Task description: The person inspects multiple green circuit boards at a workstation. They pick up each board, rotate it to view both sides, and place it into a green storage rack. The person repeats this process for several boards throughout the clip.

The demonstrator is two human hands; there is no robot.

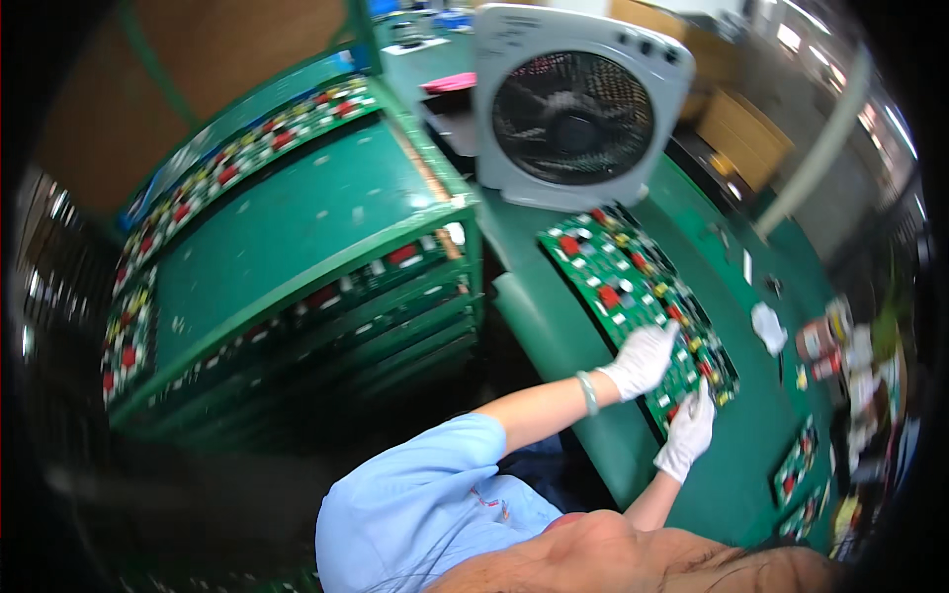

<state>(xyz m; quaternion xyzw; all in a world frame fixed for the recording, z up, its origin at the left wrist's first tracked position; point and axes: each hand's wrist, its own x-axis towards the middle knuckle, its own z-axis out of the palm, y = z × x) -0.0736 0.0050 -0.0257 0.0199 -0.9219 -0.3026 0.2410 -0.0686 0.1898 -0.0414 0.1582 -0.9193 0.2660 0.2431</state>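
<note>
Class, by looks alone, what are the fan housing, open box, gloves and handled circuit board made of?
Fan housing: probably moulded plastic, pale grey, smooth with rounded corners. Open box: apparently cardboard, matte brown with stiff flaps. Gloves: likely fabric, matte white, close-fitting; weave unclear. Circuit board: probably coated laminate, flat and green beneath its parts.

The camera is riding on the person's head [588, 549] and looking down. The left hand [641, 362] and right hand [690, 433] are showing close by; the big fan [575, 117] is standing farther away, up top.
</note>
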